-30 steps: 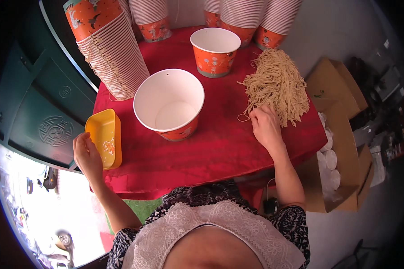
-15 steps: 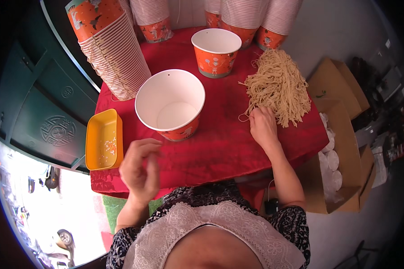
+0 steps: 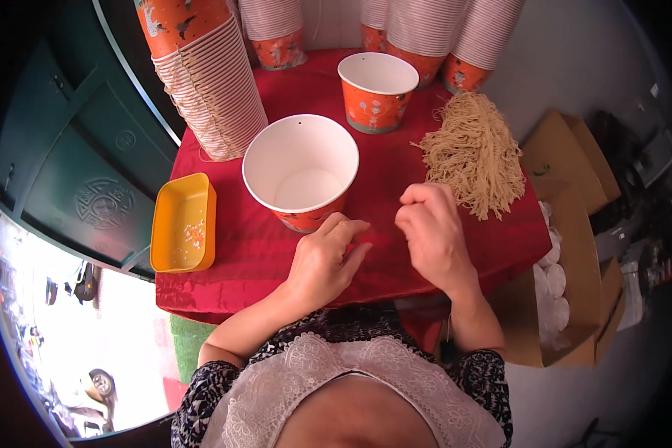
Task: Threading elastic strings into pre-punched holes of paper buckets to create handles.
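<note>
Near the table's front, my left hand is open, thumb and index finger apart with nothing visible between them. It is just below an orange paper bucket with a white inside and a small hole near its rim. My right hand is closed, fingers curled to the thumb; whatever they hold, if anything, cannot be made out. Beyond it lies a bundle of beige strings. A second orange paper bucket stands farther back, left of the strings.
A tall stack of nested paper buckets leans at the left, strings along its side. A yellow plastic tub holds small white and orange bits. More bucket stacks line the red table's back. A cardboard box stands right.
My right hand has come away from the strings toward the table's middle. My left hand has moved right, toward it. The whole view has shifted slightly.
</note>
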The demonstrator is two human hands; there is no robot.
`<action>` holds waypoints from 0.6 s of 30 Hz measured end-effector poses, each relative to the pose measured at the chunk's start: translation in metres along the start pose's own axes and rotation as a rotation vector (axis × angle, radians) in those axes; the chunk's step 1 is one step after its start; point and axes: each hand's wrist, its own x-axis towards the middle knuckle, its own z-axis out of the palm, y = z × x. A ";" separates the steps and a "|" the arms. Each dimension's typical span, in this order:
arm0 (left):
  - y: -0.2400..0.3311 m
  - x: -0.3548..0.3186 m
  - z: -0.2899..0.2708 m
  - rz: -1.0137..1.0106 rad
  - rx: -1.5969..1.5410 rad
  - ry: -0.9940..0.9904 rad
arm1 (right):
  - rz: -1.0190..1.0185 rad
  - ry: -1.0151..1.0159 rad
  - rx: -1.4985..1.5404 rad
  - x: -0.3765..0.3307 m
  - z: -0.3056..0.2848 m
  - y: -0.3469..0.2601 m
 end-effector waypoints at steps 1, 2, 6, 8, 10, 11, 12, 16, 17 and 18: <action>-0.001 -0.001 0.001 -0.018 0.010 -0.002 | 0.039 0.023 -0.025 -0.001 -0.004 0.005; -0.002 -0.002 0.002 -0.037 0.021 -0.005 | 0.084 0.050 -0.046 -0.003 -0.007 0.012; -0.011 -0.009 0.003 -0.065 -0.010 -0.018 | 0.249 0.015 -0.092 -0.020 -0.010 0.046; -0.013 -0.010 0.004 -0.091 0.015 -0.042 | 0.310 -0.041 -0.076 -0.030 -0.009 0.057; -0.014 -0.012 0.005 -0.106 0.012 -0.057 | 0.446 -0.277 -0.141 -0.042 -0.007 0.067; -0.015 -0.013 0.006 -0.119 0.011 -0.069 | 0.449 -0.278 -0.142 -0.047 -0.008 0.069; -0.015 -0.013 0.006 -0.121 0.011 -0.071 | 0.475 -0.323 -0.144 -0.050 -0.008 0.071; -0.015 -0.014 0.007 -0.121 0.003 -0.094 | 0.521 -0.379 -0.169 -0.057 -0.001 0.075; -0.015 -0.013 0.008 -0.124 -0.004 -0.102 | 0.501 -0.373 -0.191 -0.060 0.004 0.074; -0.014 -0.013 0.008 -0.123 -0.003 -0.104 | 0.480 -0.369 -0.211 -0.062 0.010 0.072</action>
